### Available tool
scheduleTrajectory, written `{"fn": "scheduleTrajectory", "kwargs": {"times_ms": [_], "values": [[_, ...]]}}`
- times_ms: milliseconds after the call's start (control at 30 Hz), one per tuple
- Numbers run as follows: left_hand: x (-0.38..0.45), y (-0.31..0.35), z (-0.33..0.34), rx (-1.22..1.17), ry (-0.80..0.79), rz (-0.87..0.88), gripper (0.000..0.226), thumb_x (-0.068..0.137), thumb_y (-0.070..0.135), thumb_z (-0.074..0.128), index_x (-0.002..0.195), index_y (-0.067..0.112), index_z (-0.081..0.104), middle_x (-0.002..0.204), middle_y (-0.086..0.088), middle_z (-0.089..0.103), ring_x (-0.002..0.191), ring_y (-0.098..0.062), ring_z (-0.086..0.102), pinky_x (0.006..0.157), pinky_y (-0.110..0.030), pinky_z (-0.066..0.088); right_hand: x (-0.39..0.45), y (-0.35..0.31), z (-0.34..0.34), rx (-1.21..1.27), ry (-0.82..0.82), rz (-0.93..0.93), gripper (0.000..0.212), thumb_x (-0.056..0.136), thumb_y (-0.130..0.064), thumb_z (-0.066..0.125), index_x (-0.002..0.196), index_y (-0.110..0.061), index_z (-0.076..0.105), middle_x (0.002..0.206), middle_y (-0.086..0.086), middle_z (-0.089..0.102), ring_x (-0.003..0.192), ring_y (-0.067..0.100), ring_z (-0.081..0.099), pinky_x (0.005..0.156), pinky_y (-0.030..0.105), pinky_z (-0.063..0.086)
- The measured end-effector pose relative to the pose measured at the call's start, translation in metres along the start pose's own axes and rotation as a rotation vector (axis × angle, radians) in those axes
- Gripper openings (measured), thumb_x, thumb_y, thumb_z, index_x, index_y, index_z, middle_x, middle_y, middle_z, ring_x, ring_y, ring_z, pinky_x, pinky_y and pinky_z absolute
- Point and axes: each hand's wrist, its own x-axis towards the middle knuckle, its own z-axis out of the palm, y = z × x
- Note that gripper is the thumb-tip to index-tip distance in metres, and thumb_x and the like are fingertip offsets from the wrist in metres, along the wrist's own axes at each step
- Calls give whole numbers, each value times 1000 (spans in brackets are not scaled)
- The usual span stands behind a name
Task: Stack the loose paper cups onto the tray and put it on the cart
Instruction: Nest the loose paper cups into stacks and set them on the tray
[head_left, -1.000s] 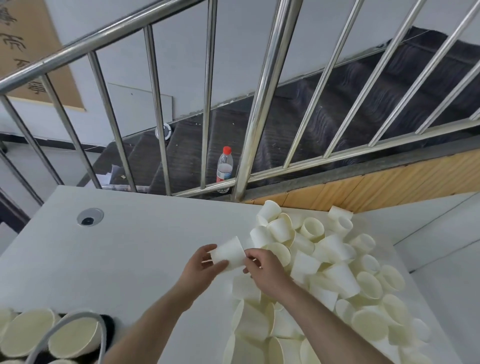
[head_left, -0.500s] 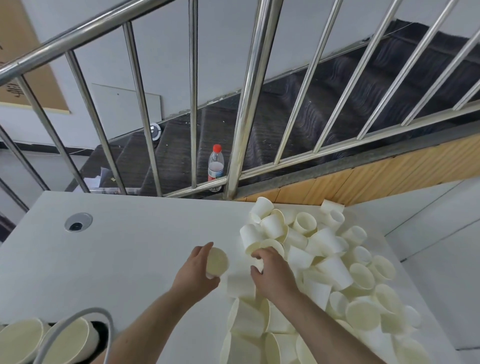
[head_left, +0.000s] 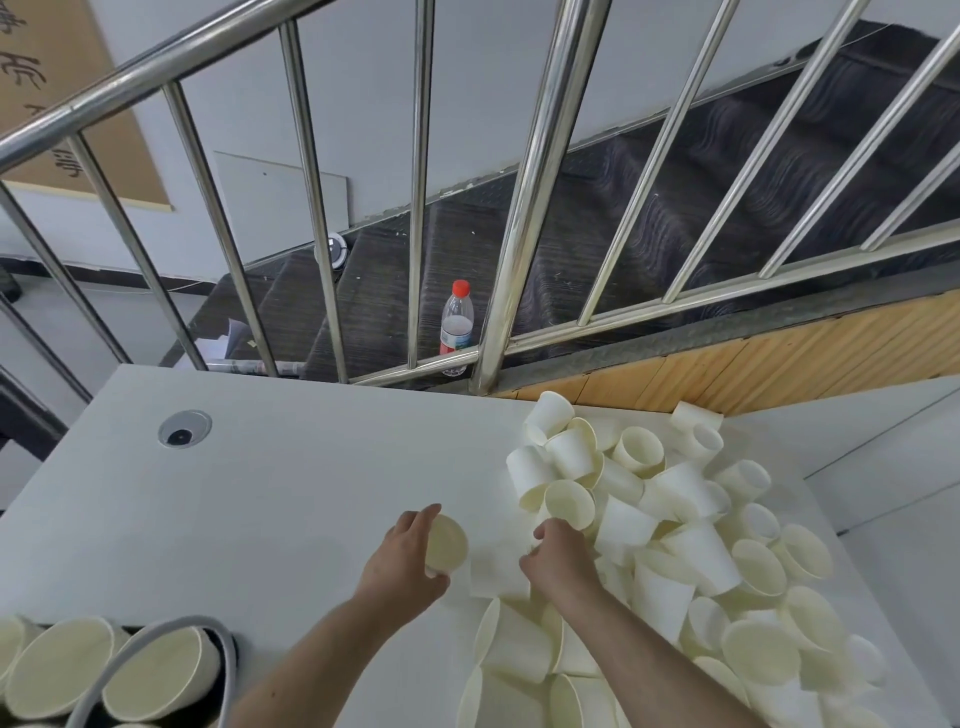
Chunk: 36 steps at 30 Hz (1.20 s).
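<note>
A heap of loose white paper cups (head_left: 670, 525) covers the right half of the white table (head_left: 260, 493). My left hand (head_left: 402, 564) grips one paper cup (head_left: 447, 543), its open mouth turned up toward me. My right hand (head_left: 558, 561) reaches into the near left edge of the heap, its fingers curled on a cup (head_left: 501, 569) lying on its side. At the bottom left corner stands a dark tray (head_left: 228, 654) with several cups (head_left: 156, 670) upright in it, partly crossed by a grey curved cable.
A steel stair railing (head_left: 524, 208) rises just behind the table's far edge. A water bottle with a red cap (head_left: 457, 322) stands on the dark stairs beyond it. A round cable grommet (head_left: 184, 428) sits in the table at the left. No cart is in view.
The hands have parted: my left hand kept the cup and turned its mouth up, while my right hand went down into the heap onto another cup.
</note>
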Motion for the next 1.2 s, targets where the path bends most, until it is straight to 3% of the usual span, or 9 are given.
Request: {"fn": "scheduleTrajectory", "kwargs": {"times_ms": [133, 200, 300, 400, 633, 733, 900, 1000, 1200], "values": [[1, -1, 0, 11, 7, 1, 81, 79, 27, 65, 148, 27, 23, 140, 8, 38, 127, -14, 41, 91, -26, 47, 5, -3, 5, 110, 11, 10, 40, 85, -12, 56, 125, -14, 55, 114, 2, 64, 107, 21, 62, 88, 29, 51], [0, -2, -1, 15, 15, 2, 81, 79, 27, 65, 148, 26, 22, 140, 8, 38, 128, -14, 41, 92, -26, 47, 5, -6, 6, 161, 4, -31, 36, 83, -13, 55, 119, -15, 59, 105, 0, 67, 94, 20, 67, 80, 28, 54], [1, -4, -2, 26, 24, -7, 81, 80, 27, 66, 148, 25, 21, 141, 7, 37, 129, -15, 40, 93, -27, 46, 1, -13, 5, 158, 19, -180, 28, 84, -11, 56, 111, -14, 64, 93, -6, 65, 82, 14, 64, 64, 16, 45], [-1, -6, -3, 39, 24, -23, 81, 81, 28, 65, 149, 24, 21, 142, 6, 37, 130, -16, 38, 93, -26, 45, -5, -17, 3, -43, 88, -387, 21, 85, -9, 51, 99, -8, 67, 89, 0, 67, 83, 21, 63, 70, 28, 51], [-3, -9, 0, 58, 14, -28, 81, 81, 28, 65, 148, 23, 21, 142, 6, 36, 130, -15, 38, 94, -26, 45, -14, -12, 4, -365, -28, -584, 32, 91, -10, 44, 112, -19, 66, 113, -4, 63, 105, 18, 58, 78, 27, 43], [-4, -10, 0, 59, 13, -22, 80, 81, 27, 65, 148, 23, 21, 142, 6, 36, 131, -16, 37, 93, -26, 46, -14, -12, 2, -401, -52, -582, 34, 90, -17, 53, 123, -21, 60, 123, -7, 56, 116, 15, 51, 86, 27, 45], [-6, -11, -1, 67, 14, -9, 80, 82, 26, 63, 149, 23, 18, 142, 6, 35, 131, -15, 36, 93, -25, 46, -11, -16, 0, -416, 17, -583, 51, 86, -34, 62, 134, -24, 46, 132, -7, 39, 123, 13, 37, 84, 26, 47], [-8, -13, -3, 73, 18, -5, 81, 83, 25, 63, 149, 23, 17, 142, 7, 35, 132, -15, 34, 94, -25, 46, -5, -20, 6, -442, 6, -555, 65, 83, -38, 63, 141, -25, 37, 145, -6, 31, 132, 18, 30, 93, 29, 46], [-12, -18, -7, 67, 31, 16, 80, 83, 25, 62, 149, 23, 17, 142, 7, 35, 130, -15, 35, 93, -23, 45, 0, -28, 17, -395, -59, -492, 65, 87, -29, 61, 145, -24, 34, 144, -4, 35, 127, 23, 38, 97, 32, 45]]}}
